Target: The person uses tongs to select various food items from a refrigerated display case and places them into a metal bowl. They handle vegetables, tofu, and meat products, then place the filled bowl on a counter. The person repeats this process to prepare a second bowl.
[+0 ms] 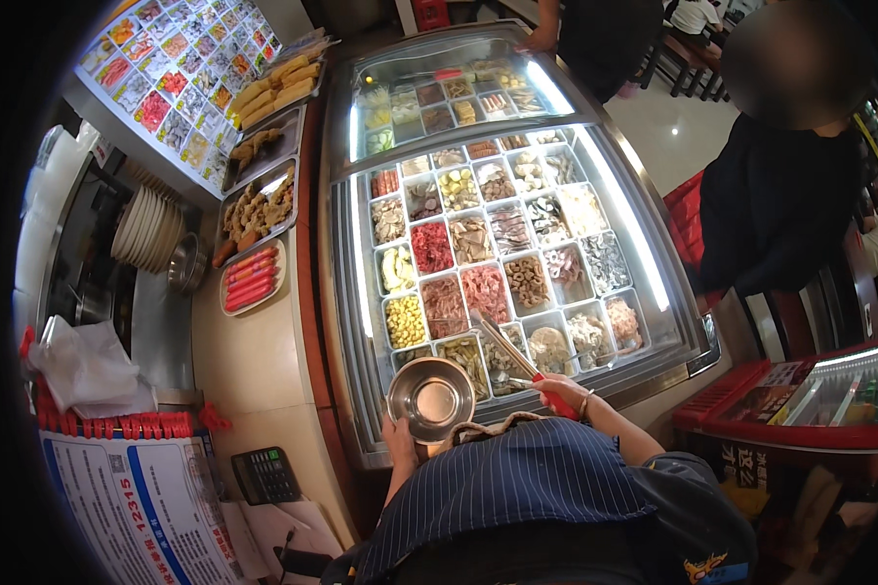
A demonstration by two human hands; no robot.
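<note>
Stacked plates (146, 226) stand left of our tan table (254, 361). Our left grip (400, 441) holds a metal bowl (431, 400) by the near edge of a lit food case (342, 253); our right grip (568, 388) clasps red-handled tongs (510, 347). Farther right stands a person (780, 210).

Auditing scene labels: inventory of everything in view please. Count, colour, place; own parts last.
metal bowl: 1, silver, lower centre
tongs: 1, silver with red grip, lower centre
display case: 1, grey-framed, centre
food tubs: many, pale, inside case
picture menu: 1, multicoloured, upper left
fried sticks: several, golden, upper left
fried pieces: many, brown, left
wrapped sticks: about five, pink-red, left
plates: one stack, cream, left
calculator: 1, black, lower left
plastic bag: at least one, white, left
printed sign: 1, white-blue, lower left
chest cabinet: 1, red, right
other people: several, nearest black-clad, right
small clutter: uncountable
apron: 1, navy striped, bottom
left hand: 1, bare, on bowl
right hand: 1, bare, on tongs
</note>
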